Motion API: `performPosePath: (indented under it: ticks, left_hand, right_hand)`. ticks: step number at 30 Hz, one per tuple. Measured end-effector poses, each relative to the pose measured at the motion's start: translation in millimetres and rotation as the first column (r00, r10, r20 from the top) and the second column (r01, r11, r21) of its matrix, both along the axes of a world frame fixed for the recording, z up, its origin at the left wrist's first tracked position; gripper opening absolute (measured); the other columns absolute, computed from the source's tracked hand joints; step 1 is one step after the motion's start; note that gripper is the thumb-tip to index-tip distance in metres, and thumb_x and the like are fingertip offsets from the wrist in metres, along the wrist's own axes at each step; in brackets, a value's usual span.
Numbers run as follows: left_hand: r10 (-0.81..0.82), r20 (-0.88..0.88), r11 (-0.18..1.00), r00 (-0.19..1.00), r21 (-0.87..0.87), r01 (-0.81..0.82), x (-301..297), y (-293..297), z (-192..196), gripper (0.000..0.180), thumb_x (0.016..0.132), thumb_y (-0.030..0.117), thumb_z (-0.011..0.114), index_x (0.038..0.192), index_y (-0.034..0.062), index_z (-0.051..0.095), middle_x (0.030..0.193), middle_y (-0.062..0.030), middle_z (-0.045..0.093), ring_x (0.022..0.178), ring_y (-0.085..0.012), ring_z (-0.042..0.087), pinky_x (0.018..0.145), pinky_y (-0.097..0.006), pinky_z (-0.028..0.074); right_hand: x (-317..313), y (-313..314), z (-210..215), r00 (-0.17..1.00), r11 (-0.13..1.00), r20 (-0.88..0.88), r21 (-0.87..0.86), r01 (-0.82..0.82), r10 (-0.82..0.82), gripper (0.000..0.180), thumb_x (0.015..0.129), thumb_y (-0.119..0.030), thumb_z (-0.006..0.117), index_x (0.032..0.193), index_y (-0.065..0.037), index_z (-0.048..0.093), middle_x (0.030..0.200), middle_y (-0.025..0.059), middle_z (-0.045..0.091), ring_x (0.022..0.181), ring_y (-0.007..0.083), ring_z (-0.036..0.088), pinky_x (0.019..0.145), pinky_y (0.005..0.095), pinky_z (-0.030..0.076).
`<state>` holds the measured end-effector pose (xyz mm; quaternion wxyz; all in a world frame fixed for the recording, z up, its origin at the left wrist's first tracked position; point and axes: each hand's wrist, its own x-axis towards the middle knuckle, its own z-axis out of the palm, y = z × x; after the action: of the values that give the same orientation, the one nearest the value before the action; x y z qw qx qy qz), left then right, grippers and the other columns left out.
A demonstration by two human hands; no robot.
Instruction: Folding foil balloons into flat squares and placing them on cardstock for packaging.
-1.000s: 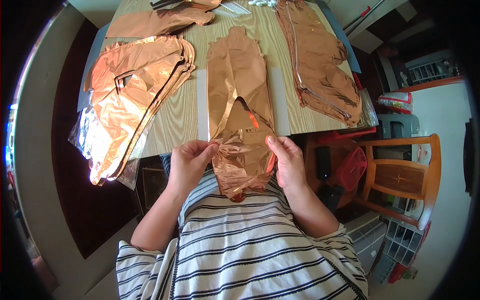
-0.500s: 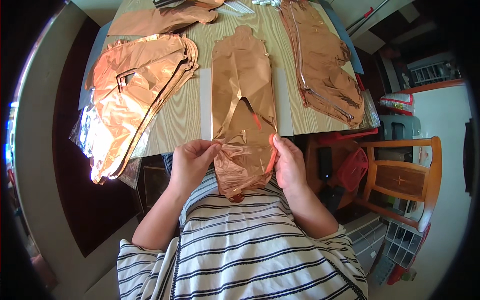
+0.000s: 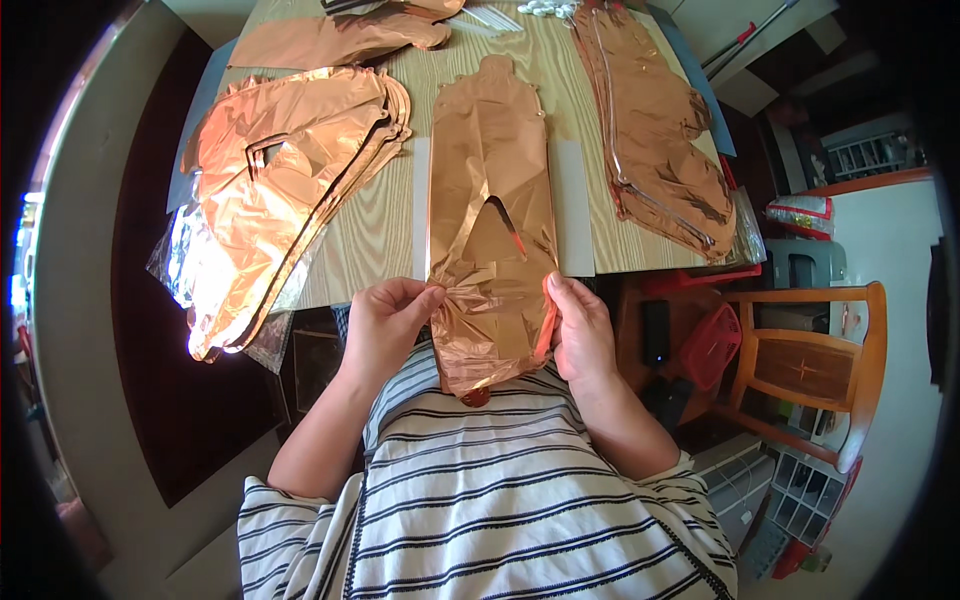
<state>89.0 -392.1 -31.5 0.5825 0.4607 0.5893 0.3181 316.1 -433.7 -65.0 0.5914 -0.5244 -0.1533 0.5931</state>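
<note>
A flat, uninflated copper-coloured foil balloon (image 3: 490,150) lies lengthwise in front of me, with a dark inverted-V slit in its middle. Its crinkled near end hangs past the table edge toward my striped shirt. My left hand (image 3: 388,325) pinches the balloon's left edge between thumb and fingers. On the opposite edge, my right hand (image 3: 583,325) is closed with thumb against fingers. An orange-red strip (image 3: 548,318) shows along that edge beside the right fingers. Whether the balloon is one sheet or several layers I cannot tell.
More flat copper foil balloons lie in piles at the left (image 3: 290,170), the right (image 3: 655,120) and the far left of the wooden table (image 3: 365,245). White sticks (image 3: 493,18) and small white pieces (image 3: 547,9) sit at the back. A wooden chair (image 3: 805,365) stands at right.
The whole view has shifted slightly, so the table and piles appear a little farther right. Both hands keep their hold on the balloon's edges, and its near end has tilted slightly.
</note>
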Motion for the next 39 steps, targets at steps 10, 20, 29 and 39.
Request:
performPosePath:
  ticks: [10, 20, 29, 39]
  left_hand:
    - [-0.142, -0.074, 0.99, 0.987, -0.017, 0.141, -4, 48, 28, 0.023, 0.096, 0.019, 0.075, 0.093, -0.0042, 0.073, 0.076, -0.0031, 0.071, 0.066, -0.006, 0.062, 0.06, -0.021, 0.049]
    - [-0.23, -0.076, 0.965, 0.97, -0.145, 0.217, 2, 94, 33, 0.026, 0.096, 0.022, 0.073, 0.096, -0.0045, 0.074, 0.078, -0.0047, 0.072, 0.063, -0.0081, 0.063, 0.059, -0.023, 0.051]
    - [-0.228, -0.042, 0.964, 0.973, -0.152, 0.219, 11, 122, 15, 0.028, 0.097, 0.022, 0.073, 0.098, -0.0054, 0.071, 0.083, -0.0068, 0.072, 0.066, -0.0101, 0.066, 0.061, -0.025, 0.054]
    - [-0.274, -0.209, 0.962, 0.939, -0.076, 0.263, 10, 119, 30, 0.034, 0.101, 0.026, 0.067, 0.109, -0.007, 0.067, 0.088, -0.0115, 0.075, 0.072, -0.0147, 0.072, 0.065, -0.027, 0.059]
  right_hand:
    - [23, 38, 25, 0.978, 0.981, -0.082, -0.019, -0.193, 0.191, 0.02, 0.101, -0.023, 0.069, 0.101, -0.002, 0.068, 0.091, 0.0026, 0.07, 0.078, 0.0088, 0.066, 0.07, 0.026, 0.055]
    - [43, 80, 45, 0.915, 0.897, 0.071, -0.239, -0.372, 0.398, 0.027, 0.102, -0.028, 0.064, 0.11, -0.002, 0.064, 0.102, 0.009, 0.07, 0.087, 0.0223, 0.072, 0.075, 0.0383, 0.061]
    - [59, 127, 55, 0.76, 0.811, 0.303, -0.332, -0.482, 0.576, 0.023, 0.102, -0.021, 0.061, 0.106, 0.002, 0.066, 0.097, 0.0109, 0.072, 0.086, 0.0227, 0.072, 0.077, 0.0417, 0.062]
    - [59, 135, 40, 0.114, 0.852, 0.909, -0.323, -0.413, 0.4, 0.019, 0.097, -0.014, 0.068, 0.107, 0.002, 0.066, 0.083, 0.008, 0.073, 0.073, 0.0137, 0.068, 0.067, 0.0297, 0.054]
